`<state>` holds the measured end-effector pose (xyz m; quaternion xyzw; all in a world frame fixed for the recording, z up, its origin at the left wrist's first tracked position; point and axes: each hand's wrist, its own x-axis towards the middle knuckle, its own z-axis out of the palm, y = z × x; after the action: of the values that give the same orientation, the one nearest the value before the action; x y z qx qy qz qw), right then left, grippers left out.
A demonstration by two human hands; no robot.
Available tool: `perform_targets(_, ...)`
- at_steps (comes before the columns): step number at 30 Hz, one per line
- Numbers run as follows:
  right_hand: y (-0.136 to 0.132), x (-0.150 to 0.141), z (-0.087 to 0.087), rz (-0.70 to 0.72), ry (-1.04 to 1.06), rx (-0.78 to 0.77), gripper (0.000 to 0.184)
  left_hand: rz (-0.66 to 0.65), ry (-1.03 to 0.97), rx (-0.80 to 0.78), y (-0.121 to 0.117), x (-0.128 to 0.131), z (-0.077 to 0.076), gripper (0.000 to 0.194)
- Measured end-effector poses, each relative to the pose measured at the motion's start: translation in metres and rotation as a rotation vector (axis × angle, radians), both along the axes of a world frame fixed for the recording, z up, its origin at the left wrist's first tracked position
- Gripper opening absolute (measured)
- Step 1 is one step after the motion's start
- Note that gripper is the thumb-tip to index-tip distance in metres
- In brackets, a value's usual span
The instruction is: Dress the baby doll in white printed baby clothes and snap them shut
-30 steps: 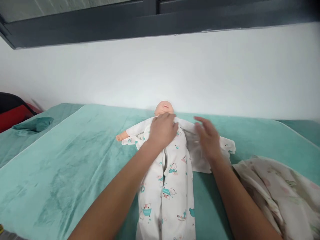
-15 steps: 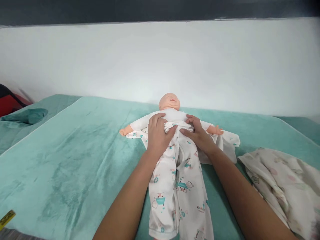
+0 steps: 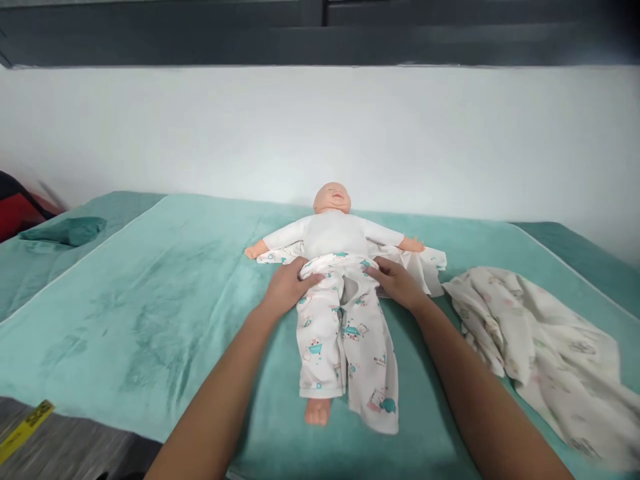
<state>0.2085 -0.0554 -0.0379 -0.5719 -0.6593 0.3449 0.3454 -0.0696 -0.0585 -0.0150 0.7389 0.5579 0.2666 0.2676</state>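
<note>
A baby doll (image 3: 329,233) lies on its back, head toward the wall, arms stretched out, its body white. White printed trousers (image 3: 323,320) cover its legs up to the waist. One foot (image 3: 317,411) shows below the left trouser leg; the other foot is hidden inside the longer right leg. My left hand (image 3: 290,283) grips the waistband at the left hip, thumb on top. At the right hip my right hand (image 3: 397,277) pinches the waistband between thumb and fingers. Beneath the doll's arms a printed white shirt (image 3: 423,267) is spread out.
A crumpled patterned cloth (image 3: 530,333) lies to the right on the green bed cover (image 3: 150,300). Behind stands a white wall (image 3: 225,133). A red and black object (image 3: 17,210) sits at the far left. A yellow strip (image 3: 25,430) shows on the floor at lower left.
Both hands have moved from the doll's belly down to its hips, and the waistband sits lower and flatter. The view has shifted, so the foot now shows.
</note>
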Motion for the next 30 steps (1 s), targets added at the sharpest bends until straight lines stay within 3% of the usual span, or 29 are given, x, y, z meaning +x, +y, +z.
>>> perform_targets(3, -0.021, 0.001, 0.001, 0.103, 0.01, -0.055, 0.037, -0.131, -0.099, -0.09, -0.019, -0.012, 0.001, 0.055)
perform_targets(5, -0.034, -0.003, 0.002, 0.1, -0.016, -0.03, 0.035, -0.139, -0.037, -0.002, -0.025, -0.011, 0.001, 0.045)
perform_targets(9, -0.049, -0.021, 0.0, -0.192, -0.061, 0.117, 0.027, -0.04, 0.184, 0.213, -0.03, 0.001, 0.003, 0.027)
perform_targets(12, -0.061, -0.03, 0.002, -0.339, 0.053, 0.141, 0.021, 0.084, 0.144, 0.154, -0.041, 0.003, 0.01, 0.017)
perform_targets(14, -0.074, -0.031, 0.006, -0.259, 0.092, 0.069, 0.019, 0.033, 0.024, 0.048, -0.054, -0.002, 0.016, 0.024)
perform_targets(17, -0.097, -0.028, 0.013, 0.014, 0.046, -0.052, 0.031, -0.144, -0.055, -0.069, -0.076, -0.009, 0.02, 0.042)
perform_targets(19, -0.109, -0.025, 0.017, 0.126, -0.005, -0.087, 0.035, -0.198, 0.017, -0.042, -0.088, -0.011, 0.019, 0.035)
perform_targets(22, -0.121, -0.022, 0.022, 0.049, -0.003, -0.081, 0.029, -0.192, 0.166, 0.088, -0.102, -0.011, 0.02, 0.022)
perform_targets(25, -0.134, -0.017, 0.027, -0.012, 0.053, -0.071, 0.027, -0.127, 0.132, 0.038, -0.12, -0.013, 0.026, 0.015)
perform_targets(27, -0.148, -0.015, 0.027, 0.088, 0.02, -0.087, 0.03, -0.144, 0.042, -0.051, -0.136, -0.015, 0.028, 0.038)
perform_targets(30, -0.172, -0.022, 0.021, 0.175, -0.135, -0.027, 0.077, -0.249, 0.076, -0.022, -0.162, -0.009, 0.022, 0.093)
